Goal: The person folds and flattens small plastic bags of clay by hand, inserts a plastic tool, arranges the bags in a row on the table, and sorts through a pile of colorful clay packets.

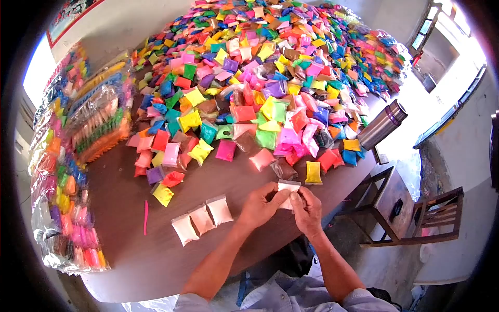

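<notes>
Between my two hands, above the near edge of the brown table [119, 208], is a small pale packet [289, 186] in clear film. My left hand [262, 205] pinches its left side, thumb on top. My right hand [307, 208] grips the right side, its thumb close to the left one. Three pale pink packets [202, 218] lie in a slanted row to the left of my left hand. Just beyond my hands are a yellow packet [313, 172] and a dark brown packet [284, 169].
A great heap of coloured packets [249, 88] covers the far table. Bundled packets in clear bags [67, 203] line the left edge. A pink strip [145, 217] lies nearby. At right are a steel flask [383, 125] and a wooden chair [436, 216].
</notes>
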Demonstrator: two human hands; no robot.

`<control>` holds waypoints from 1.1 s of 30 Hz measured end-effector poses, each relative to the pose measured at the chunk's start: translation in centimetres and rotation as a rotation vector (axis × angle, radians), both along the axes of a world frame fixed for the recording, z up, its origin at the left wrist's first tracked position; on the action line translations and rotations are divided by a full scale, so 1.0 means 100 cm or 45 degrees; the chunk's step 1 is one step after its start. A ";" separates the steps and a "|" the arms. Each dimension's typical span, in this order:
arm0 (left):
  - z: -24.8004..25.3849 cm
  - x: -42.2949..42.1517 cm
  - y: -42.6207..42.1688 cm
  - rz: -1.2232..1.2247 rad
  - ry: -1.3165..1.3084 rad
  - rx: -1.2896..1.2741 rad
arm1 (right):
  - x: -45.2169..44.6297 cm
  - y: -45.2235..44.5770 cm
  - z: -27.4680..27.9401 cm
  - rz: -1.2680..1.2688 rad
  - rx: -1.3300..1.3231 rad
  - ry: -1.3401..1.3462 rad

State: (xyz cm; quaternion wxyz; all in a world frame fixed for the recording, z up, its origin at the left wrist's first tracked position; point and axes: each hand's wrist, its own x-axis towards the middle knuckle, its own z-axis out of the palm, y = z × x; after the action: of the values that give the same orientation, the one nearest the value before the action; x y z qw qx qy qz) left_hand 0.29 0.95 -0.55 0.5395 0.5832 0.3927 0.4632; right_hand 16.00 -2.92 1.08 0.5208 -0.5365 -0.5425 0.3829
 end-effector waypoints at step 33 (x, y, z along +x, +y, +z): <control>0.002 -0.002 0.000 0.057 0.016 -0.037 | 0.000 -0.001 -0.004 -0.068 -0.022 0.059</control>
State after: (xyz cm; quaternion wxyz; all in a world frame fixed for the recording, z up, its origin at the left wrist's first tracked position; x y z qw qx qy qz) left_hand 0.04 0.97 -0.37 0.5350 0.5692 0.4159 0.4656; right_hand 16.03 -2.97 0.64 0.5385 -0.5463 -0.5125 0.3859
